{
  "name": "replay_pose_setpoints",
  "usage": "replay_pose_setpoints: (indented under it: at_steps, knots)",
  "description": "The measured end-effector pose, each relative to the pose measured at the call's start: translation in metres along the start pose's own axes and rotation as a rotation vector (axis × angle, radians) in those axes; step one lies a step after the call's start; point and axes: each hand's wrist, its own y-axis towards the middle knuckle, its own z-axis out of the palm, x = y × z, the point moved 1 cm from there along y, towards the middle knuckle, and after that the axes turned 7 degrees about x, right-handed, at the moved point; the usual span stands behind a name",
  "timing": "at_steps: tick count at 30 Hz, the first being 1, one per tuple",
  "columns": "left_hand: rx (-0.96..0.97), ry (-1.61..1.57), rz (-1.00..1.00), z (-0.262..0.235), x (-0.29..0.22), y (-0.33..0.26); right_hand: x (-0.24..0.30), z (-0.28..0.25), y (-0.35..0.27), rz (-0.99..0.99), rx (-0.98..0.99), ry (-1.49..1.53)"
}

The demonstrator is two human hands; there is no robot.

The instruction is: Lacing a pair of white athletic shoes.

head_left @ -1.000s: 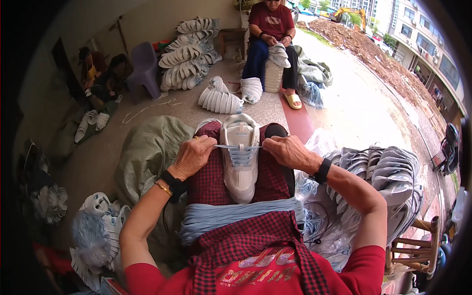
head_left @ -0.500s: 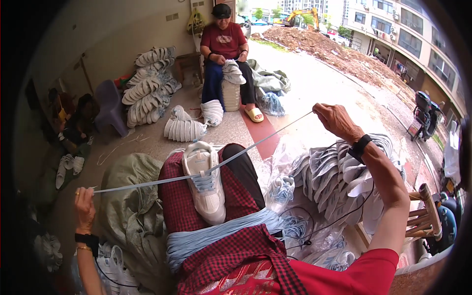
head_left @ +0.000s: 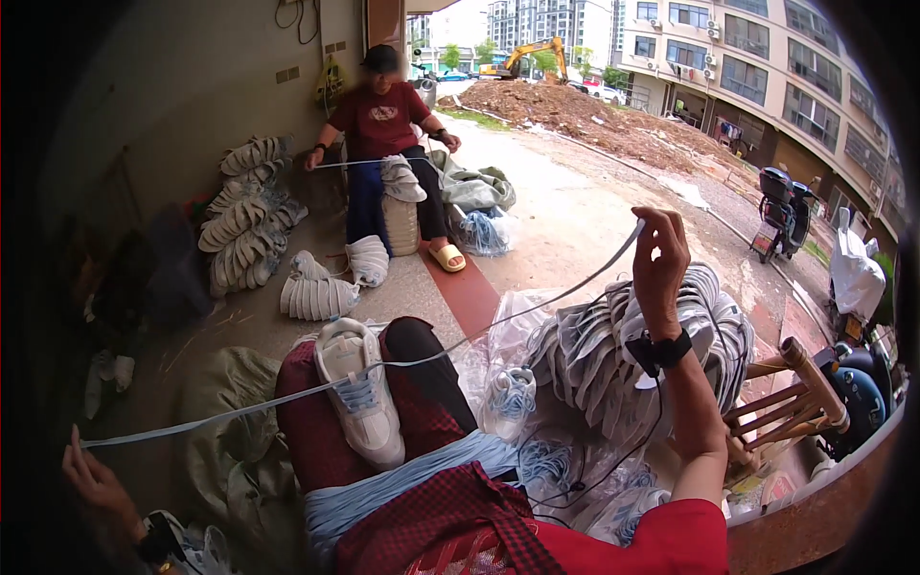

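- Lacing step right now: I've got a white sneaker (head_left: 362, 401) sitting on my lap, toe pointing away from me, with a long pale blue lace (head_left: 240, 407) threaded through its eyelets and pulled out wide to both sides.
- My right hand (head_left: 659, 261) is up high on the right, fingers pinched shut on one end of the lace.
- My left hand (head_left: 94, 479) is down low at the near left, closed on the other end, so the lace runs taut in one long line across the shoe.
- Looks to me like I'm evening out the two ends after the first pass through the bottom eyelets. My guess is the next move needs both hands back at the shoe, feeding each end through the next pair of holes without twisting the flat lace.
- More blue laces (head_left: 393, 479) are draped over my lap, just near of the sneaker.
- To my right there's a big stack of pale shoe uppers (head_left: 594, 364) in plastic, plus a wooden chair (head_left: 800, 393) at the right edge.
- Far side, another person (head_left: 388, 144) sits doing the same kind of thing, with piles of white shoes (head_left: 244, 225) along the left wall.
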Motion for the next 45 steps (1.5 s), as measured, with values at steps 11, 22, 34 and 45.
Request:
replay_pose_setpoints:
  at_steps: [11,22,34,45]
  knots:
    - [0.526,-1.595,-0.466,0.099,-0.300,-0.027,0.130,0.179,-0.140,0.383,0.830,1.188]
    - [0.873,-1.733,-0.609,0.109,-0.357,-0.077,0.157,0.186,-0.145,0.241,0.969,1.017]
    - [0.913,-1.671,-0.670,0.099,-0.355,-0.078,0.160,0.191,-0.144,0.196,0.878,0.952]
    - [0.768,-1.680,-0.718,0.102,-0.365,-0.079,0.160,0.206,-0.141,0.408,1.111,1.034]
